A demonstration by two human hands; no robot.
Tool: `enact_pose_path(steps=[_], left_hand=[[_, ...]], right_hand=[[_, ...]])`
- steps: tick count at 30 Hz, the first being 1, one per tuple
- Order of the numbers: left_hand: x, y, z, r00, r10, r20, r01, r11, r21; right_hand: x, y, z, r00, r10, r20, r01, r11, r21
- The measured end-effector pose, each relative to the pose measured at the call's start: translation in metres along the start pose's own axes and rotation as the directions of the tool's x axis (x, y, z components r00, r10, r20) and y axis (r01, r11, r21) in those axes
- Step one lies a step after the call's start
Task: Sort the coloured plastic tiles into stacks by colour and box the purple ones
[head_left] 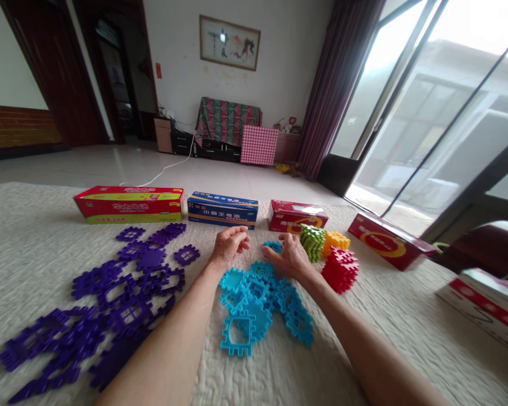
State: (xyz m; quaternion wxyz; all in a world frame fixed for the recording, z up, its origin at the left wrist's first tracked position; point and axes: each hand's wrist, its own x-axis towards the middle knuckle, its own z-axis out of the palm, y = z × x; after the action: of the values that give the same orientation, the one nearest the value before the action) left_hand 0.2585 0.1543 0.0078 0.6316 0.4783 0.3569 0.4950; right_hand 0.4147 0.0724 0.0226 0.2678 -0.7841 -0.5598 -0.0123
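Observation:
My left hand (231, 247) is above the cloth, its fingers half curled and apart, with nothing visible in them. To its right, my right hand (293, 257) has its thumb and fingers around a small light-blue building panel (273, 246), partly hidden by the thumb. Between my forearms lies a loose heap of light-blue notched panels (254, 316), some with window-like openings. Just right of my right hand stand a green stack of panels (312, 242), a yellow stack (337, 241) and a red stack (341, 269).
Purple panels (129, 313) spread across the left. Along the back stand a red-and-yellow box (131, 206), a blue box (222, 210) and a dark red box (297, 214). Farther right are another dark red box (387, 241) and a white-and-red box (485, 307). A quilted cloth (224, 383) covers the surface.

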Motion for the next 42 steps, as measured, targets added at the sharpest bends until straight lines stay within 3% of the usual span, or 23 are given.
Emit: enact_pose_path(steps=[8, 20, 29, 32, 35, 38, 42], left_hand=[[0.000, 0.001, 0.000, 1.000, -0.009, 0.011, 0.009, 1.000, 0.006], [-0.003, 0.003, 0.001, 1.000, -0.018, 0.006, 0.017, 1.000, 0.026], [-0.002, 0.001, 0.000, 1.000, -0.005, 0.012, 0.005, 0.999, 0.038], [-0.001, 0.000, 0.000, 1.000, -0.002, 0.016, 0.002, 1.000, 0.031], [-0.001, -0.001, 0.001, 1.000, 0.000, 0.017, 0.000, 1.000, 0.025], [-0.001, -0.001, 0.001, 1.000, 0.003, 0.019, -0.004, 0.999, 0.036], [-0.002, 0.001, 0.001, 1.000, -0.007, 0.007, 0.007, 0.999, 0.051]], right_hand=[[0.016, -0.017, 0.010, 0.995, 0.020, 0.096, -0.008, 0.992, -0.129], [0.022, -0.002, 0.008, 0.990, -0.054, 0.133, 0.077, 0.982, -0.170], [0.015, -0.009, -0.001, 0.985, -0.001, 0.173, 0.029, 0.987, -0.157], [0.010, -0.012, -0.014, 0.991, -0.096, 0.094, 0.105, 0.990, -0.093], [-0.004, -0.017, -0.032, 0.946, -0.320, 0.051, 0.318, 0.947, 0.043], [-0.027, -0.022, -0.048, 0.873, -0.461, 0.158, 0.434, 0.883, 0.179], [-0.056, -0.028, -0.051, 0.826, -0.489, 0.280, 0.457, 0.872, 0.174]])
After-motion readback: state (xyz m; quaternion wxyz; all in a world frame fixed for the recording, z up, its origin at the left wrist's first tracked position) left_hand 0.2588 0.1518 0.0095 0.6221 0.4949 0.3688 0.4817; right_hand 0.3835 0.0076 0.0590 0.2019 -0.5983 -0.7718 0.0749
